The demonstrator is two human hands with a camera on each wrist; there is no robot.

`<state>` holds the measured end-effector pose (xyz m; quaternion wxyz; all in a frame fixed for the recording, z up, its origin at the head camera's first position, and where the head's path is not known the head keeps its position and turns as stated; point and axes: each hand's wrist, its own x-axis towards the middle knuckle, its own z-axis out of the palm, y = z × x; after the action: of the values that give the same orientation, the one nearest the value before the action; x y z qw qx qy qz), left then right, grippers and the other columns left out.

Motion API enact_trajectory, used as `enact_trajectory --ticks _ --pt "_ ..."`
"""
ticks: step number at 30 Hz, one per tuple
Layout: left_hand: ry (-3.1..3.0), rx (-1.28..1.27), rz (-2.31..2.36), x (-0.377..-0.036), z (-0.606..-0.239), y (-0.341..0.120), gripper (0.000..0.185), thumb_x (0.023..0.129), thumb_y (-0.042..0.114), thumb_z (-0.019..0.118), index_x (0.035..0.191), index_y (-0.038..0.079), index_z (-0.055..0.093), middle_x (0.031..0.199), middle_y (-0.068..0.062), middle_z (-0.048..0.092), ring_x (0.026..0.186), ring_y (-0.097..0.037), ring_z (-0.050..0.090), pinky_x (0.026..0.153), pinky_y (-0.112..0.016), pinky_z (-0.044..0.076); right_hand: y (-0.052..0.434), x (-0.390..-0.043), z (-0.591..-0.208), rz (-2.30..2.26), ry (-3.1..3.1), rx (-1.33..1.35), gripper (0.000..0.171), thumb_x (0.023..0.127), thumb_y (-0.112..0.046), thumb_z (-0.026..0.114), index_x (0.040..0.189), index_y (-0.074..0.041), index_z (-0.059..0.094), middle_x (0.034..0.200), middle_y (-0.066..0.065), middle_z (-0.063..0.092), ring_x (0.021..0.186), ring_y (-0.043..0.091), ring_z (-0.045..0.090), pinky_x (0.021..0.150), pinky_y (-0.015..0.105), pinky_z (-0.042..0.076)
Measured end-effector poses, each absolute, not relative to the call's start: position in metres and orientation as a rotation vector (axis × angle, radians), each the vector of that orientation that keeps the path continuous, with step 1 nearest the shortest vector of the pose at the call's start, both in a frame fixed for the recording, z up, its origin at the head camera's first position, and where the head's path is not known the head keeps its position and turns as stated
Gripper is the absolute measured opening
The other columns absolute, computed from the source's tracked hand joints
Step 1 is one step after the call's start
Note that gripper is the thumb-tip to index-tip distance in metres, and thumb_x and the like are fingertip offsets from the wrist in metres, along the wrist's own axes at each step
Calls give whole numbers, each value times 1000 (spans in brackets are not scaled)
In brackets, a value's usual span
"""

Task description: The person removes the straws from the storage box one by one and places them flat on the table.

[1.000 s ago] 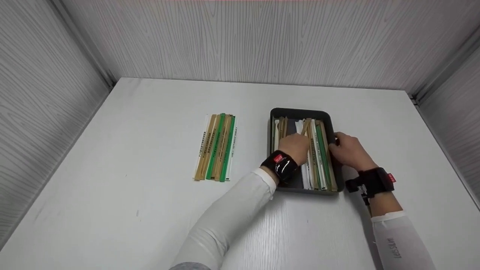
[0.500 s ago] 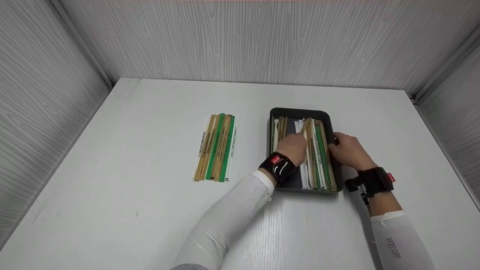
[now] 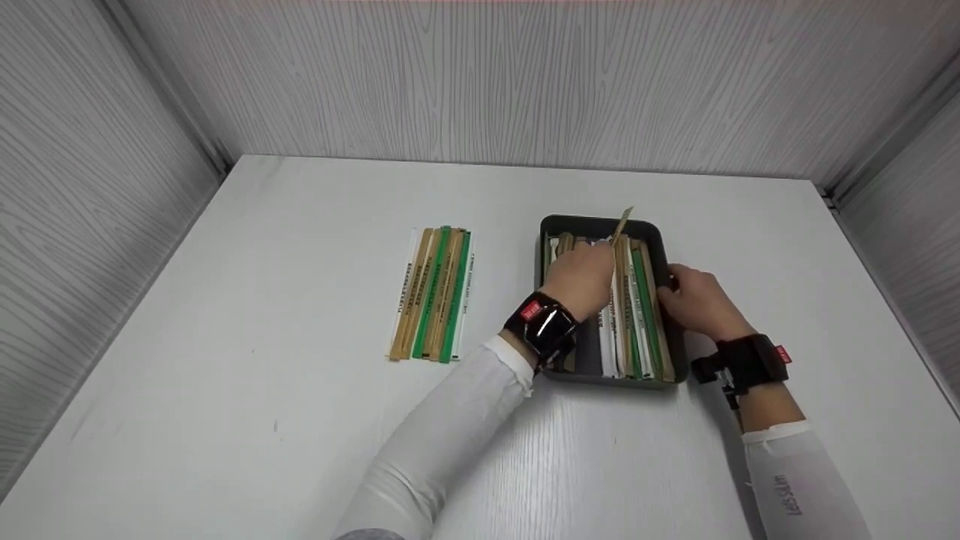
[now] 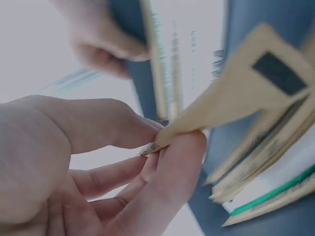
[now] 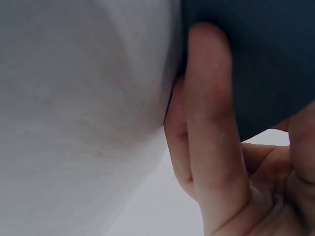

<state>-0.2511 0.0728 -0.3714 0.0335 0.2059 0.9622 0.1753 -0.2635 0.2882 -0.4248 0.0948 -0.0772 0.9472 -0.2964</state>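
Note:
My left hand (image 3: 581, 277) is over the dark grey box (image 3: 600, 381), pinching a brown paper-wrapped straw (image 3: 622, 225) between thumb and fingers. Close up in the left wrist view, the wrapper (image 4: 231, 93) looks flat and bent, with a black rectangle near its end. The straw's upper end sticks up past the box's far rim in the head view; my hand hides its lower part. My right hand (image 3: 701, 300) grips the box's right wall, thumb at the rim and fingers against the outside (image 5: 211, 98). Inside lie white, brown and green wrapped straws (image 3: 641, 315).
On the white table left of the box, several brown, green and white wrapped straws (image 3: 431, 296) lie side by side in a row. Grey wood-grain panels (image 3: 480, 82) close off the back and both sides.
My left hand has moved up and slightly left within the box, drawing the brown straw with it until its end rises past the far rim. My right hand and the box stay put.

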Motion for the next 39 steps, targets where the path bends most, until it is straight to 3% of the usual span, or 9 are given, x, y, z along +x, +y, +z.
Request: enact_trajectory --ticks 5,13,19,24,30,33,37,39 --pt "2975 595 691 -249 -351 49 28 96 -3 61 124 -4 63 110 -18 66 85 -25 68 62 -33 58 288 -263 -426 -878 2805 -214 42 106 -12 45 140 13 49 104 27 64 79 27 64 60 33 53" --pt "3033 420 889 -251 -333 -4 18 95 -2 60 113 -1 61 100 -13 59 76 -24 60 60 -35 53 288 -265 -428 -840 2809 -200 45 106 -11 44 143 14 47 104 26 65 79 26 63 61 34 53" --pt "3097 338 815 -255 -344 -38 19 95 -5 53 113 -6 60 103 -21 60 78 -29 61 62 -41 53 288 -264 -426 -850 2802 -198 41 106 -12 44 139 12 50 98 22 64 75 24 62 59 33 52" --pt "3105 231 760 -257 -362 -51 23 94 -5 58 117 -10 62 107 -25 63 90 -35 65 72 -47 56 288 -263 -425 -851 2795 -194 44 106 -12 43 142 13 47 99 23 64 74 23 61 58 33 52" --pt "3090 189 686 -257 -387 -58 21 91 -9 62 112 -11 66 116 -27 65 97 -33 63 70 -43 59 288 -265 -425 -848 2792 -186 47 106 -12 43 145 14 44 102 25 64 75 23 61 59 33 52" --pt "3078 173 662 -256 -398 -58 16 91 -10 64 106 -9 68 111 -25 66 86 -29 64 62 -39 58 288 -265 -425 -854 2788 -183 47 106 -12 43 145 14 44 102 25 64 75 23 61 59 33 52" --pt "3049 131 648 -256 -409 -56 8 93 -9 62 95 -5 68 83 -14 65 62 -21 59 47 -34 51 288 -264 -425 -859 2798 -202 46 106 -11 43 143 15 45 101 25 64 74 23 62 59 33 53" --pt "3039 113 629 -255 -413 -55 8 93 -8 62 91 -3 67 77 -10 62 59 -19 55 45 -32 49 288 -264 -425 -855 2812 -221 46 105 -11 44 143 15 46 100 25 65 74 24 62 59 33 52"
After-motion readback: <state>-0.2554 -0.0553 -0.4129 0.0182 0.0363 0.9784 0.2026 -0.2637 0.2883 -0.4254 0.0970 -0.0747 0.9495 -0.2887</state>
